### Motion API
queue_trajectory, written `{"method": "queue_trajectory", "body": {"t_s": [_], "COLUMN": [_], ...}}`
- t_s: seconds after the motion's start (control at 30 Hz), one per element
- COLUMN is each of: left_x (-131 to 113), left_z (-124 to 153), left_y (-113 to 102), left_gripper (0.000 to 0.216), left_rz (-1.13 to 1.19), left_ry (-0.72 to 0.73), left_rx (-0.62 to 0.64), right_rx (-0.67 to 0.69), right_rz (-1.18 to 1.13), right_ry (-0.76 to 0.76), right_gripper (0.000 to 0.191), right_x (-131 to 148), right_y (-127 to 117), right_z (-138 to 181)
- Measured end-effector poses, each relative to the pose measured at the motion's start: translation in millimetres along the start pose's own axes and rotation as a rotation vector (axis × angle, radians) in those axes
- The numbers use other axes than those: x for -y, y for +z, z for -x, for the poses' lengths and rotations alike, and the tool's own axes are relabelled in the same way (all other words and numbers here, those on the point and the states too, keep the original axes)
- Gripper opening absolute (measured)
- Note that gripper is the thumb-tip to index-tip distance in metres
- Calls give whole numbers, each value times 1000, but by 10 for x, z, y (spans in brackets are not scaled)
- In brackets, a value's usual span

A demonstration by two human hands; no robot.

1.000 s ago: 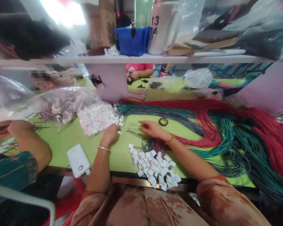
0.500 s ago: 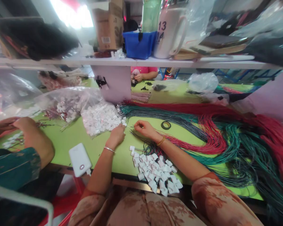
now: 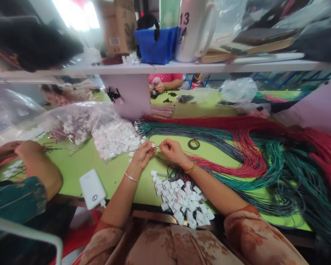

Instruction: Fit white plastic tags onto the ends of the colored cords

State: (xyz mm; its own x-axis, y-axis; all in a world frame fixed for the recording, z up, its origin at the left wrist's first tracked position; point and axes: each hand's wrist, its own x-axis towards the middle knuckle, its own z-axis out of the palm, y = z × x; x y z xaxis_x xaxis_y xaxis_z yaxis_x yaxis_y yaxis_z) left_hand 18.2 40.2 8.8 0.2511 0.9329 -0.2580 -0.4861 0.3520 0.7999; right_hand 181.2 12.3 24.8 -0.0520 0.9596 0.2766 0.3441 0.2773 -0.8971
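Between the fingertips of my left hand [image 3: 143, 154] is a small white connector housing [image 3: 153, 145]. Facing it, my right hand [image 3: 171, 150] pinches the end of a thin wire [image 3: 159, 147] close to the housing; whether the wire is inside it I cannot tell. A clear plastic bag of loose white housings [image 3: 114, 138] lies beyond my left hand, with a few spilled at its mouth. Nearer my body, a heap of white housings with wires attached [image 3: 182, 200] rests at the table edge. Long bundles of red wires [image 3: 248, 158] and green wires [image 3: 273, 169] stretch to the right.
A roll of dark tape [image 3: 193, 144] lies beyond my right hand. On the left is a white power bank [image 3: 92, 188] with a cable. A co-worker's arm [image 3: 41, 162] is at far left. A shelf [image 3: 165, 68] crosses above, bearing a blue bin [image 3: 156, 46] and a mug [image 3: 191, 33].
My left hand has come away from the bag's mouth and turned palm up, now showing a white housing in its fingers. My right hand has shifted slightly right, still pinching.
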Motion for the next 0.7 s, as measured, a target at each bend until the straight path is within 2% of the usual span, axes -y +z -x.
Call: {"method": "queue_trajectory", "body": {"t_s": [0.2, 0.5, 0.7], "left_x": [7, -7, 53], "left_z": [39, 46, 48], "left_y": [64, 68, 110], "left_gripper": [16, 20, 27], "left_rz": [63, -89, -108], "left_ry": [-42, 21, 35], "left_rx": [80, -10, -16], "right_rx": [-20, -56, -6], "right_rz": [17, 150, 214], "right_ry": [54, 9, -85], "right_gripper": [21, 18, 15], "right_x": [-70, -94, -56], "right_y": [26, 16, 22], "right_z": [8, 13, 47]}}
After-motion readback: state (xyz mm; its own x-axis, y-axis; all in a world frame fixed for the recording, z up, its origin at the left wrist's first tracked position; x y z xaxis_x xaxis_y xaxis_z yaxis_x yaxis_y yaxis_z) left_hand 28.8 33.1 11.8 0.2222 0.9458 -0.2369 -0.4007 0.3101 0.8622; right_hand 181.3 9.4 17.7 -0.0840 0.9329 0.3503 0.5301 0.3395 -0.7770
